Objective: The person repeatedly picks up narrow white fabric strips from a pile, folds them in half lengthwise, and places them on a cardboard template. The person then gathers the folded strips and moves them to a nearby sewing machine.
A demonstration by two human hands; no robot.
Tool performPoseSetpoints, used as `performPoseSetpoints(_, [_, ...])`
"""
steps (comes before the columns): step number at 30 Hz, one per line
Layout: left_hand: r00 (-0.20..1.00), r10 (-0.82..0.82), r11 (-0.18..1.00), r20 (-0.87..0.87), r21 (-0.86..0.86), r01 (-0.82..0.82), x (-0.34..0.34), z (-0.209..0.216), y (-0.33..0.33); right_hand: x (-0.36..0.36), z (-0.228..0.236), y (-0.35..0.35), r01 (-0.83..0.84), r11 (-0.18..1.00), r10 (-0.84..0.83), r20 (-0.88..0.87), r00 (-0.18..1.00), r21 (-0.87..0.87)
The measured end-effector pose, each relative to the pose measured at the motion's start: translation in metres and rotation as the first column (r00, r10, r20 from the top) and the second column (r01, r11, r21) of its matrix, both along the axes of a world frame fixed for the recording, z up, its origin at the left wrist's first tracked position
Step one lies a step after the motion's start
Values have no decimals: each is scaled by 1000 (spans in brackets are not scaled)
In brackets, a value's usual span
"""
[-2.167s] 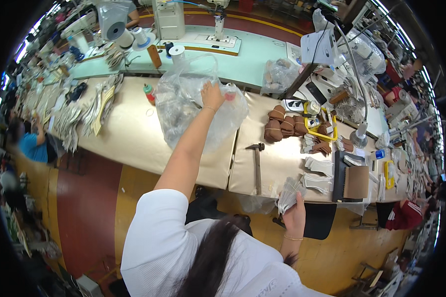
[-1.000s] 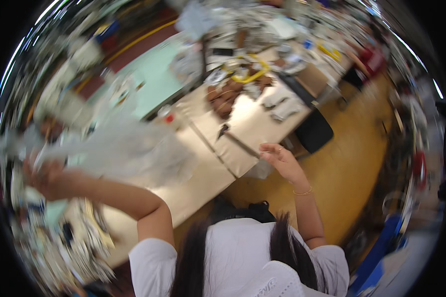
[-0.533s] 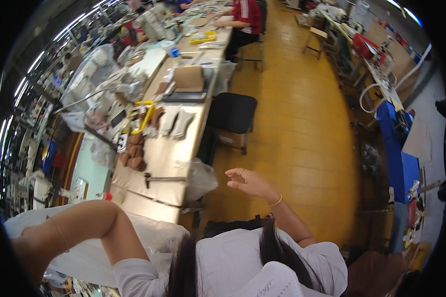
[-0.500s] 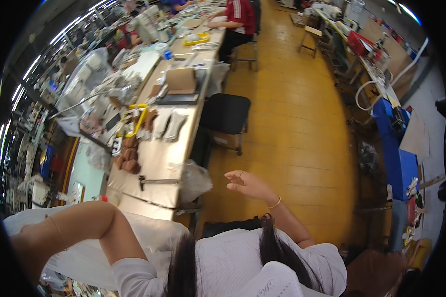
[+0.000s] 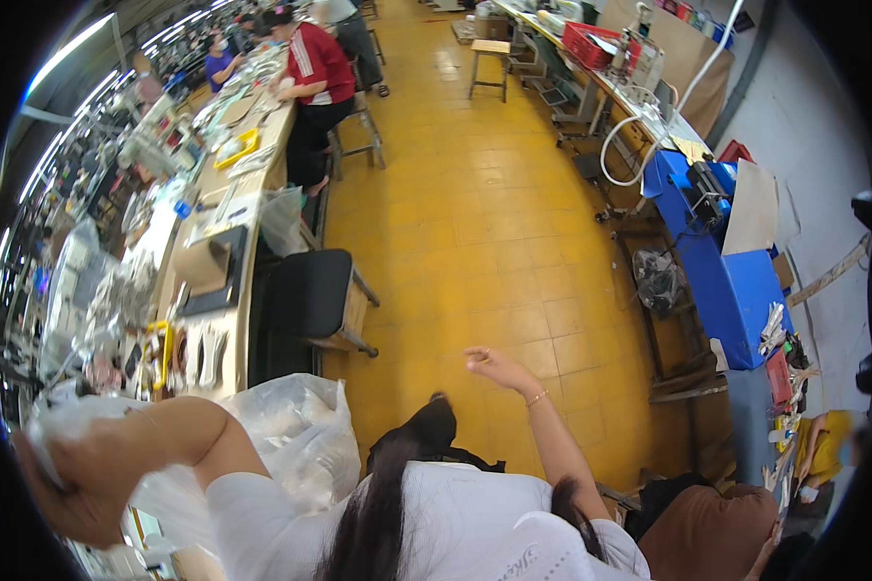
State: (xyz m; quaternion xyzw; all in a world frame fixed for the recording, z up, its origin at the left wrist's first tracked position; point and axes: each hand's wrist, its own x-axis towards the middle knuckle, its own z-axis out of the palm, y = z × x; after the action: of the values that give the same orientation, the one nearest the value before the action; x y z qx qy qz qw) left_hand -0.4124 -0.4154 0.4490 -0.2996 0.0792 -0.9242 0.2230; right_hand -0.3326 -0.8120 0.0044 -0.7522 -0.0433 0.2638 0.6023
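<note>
My left hand (image 5: 82, 474) is at the far left edge, partly blurred, with the arm bent. It appears closed on white plastic that joins a big translucent plastic bag (image 5: 300, 426). The bag, full of pale contents that I cannot make out, bulges beside my body under the left arm. My right hand (image 5: 494, 366) hangs in front of me over the yellow floor, a bracelet at its wrist. Its fingers are loosely curled and hold nothing.
A long worktable (image 5: 262, 179) with a black stool (image 5: 310, 295) beside it runs along the left. A person in red (image 5: 325, 68) sits at it farther off. Blue-covered bench (image 5: 707, 271) stands right; a wooden stool (image 5: 491, 48) is ahead. A person in brown (image 5: 712, 533) is close at right.
My view has moved forward along the aisle and turned left-to-right, so the table and black stool have shifted left. The bag stays with my left arm. My right hand's fingers are more curled.
</note>
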Motion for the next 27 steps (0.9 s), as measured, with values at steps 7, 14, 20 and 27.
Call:
performPoseSetpoints(7, [938,-315,946,145,-34,323,201,-52,-105,7,-251,-230,112,580,-484,-231,844,-807])
performPoseSetpoints(14, [878,-463,861,121,-172,478,431,-60,-168,2,-166,-370,150,558,-802,-484,351,-816])
performPoseSetpoints(20, [814,-562,825,145,32,564,629,-73,-255,242,-230,-354,180,707,-686,-602,408,-684])
performPoseSetpoints(27, [849,-481,815,217,-247,525,850,-63,-290,703,-260,-397,161,771,-461,-364,809,-616])
